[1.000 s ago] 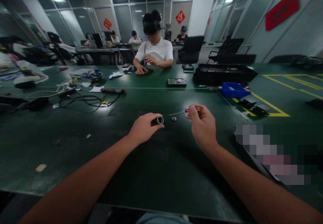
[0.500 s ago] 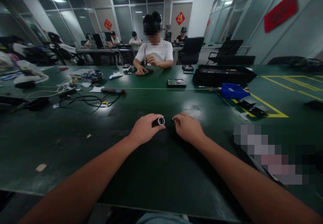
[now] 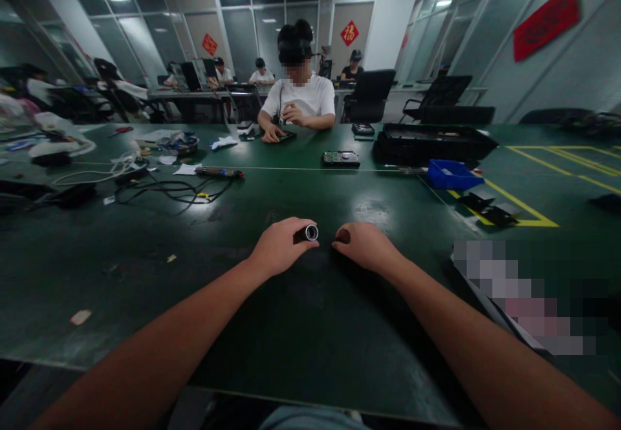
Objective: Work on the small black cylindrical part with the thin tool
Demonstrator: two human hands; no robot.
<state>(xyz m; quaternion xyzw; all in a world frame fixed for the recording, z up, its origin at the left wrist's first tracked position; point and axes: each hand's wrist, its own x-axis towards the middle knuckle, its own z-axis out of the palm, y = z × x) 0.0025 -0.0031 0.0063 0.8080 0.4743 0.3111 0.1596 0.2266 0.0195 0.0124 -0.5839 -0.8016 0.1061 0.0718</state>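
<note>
My left hand (image 3: pixel 279 246) rests on the green table (image 3: pixel 145 288) with its fingers wrapped round a small black cylinder with a silver rim (image 3: pixel 309 233), whose open end points right. My right hand (image 3: pixel 363 246) lies knuckles-up on the table just right of the cylinder, fingers curled under. Its fingertips cover the spot where a small ring part lay. The red-handled screwdriver it held a moment ago is out of sight, and what the hand holds is hidden.
Across the table a person in a white shirt (image 3: pixel 298 97) works. A circuit board (image 3: pixel 341 158), black case (image 3: pixel 434 142), blue tray (image 3: pixel 452 174), black parts (image 3: pixel 485 207) and tangled cables (image 3: pixel 169 191) lie further back. A blurred patch (image 3: pixel 524 294) is at right.
My right hand came down from holding the screwdriver in the air to the table, moved left over the small ring part and curled shut. My left hand stayed on the cylinder.
</note>
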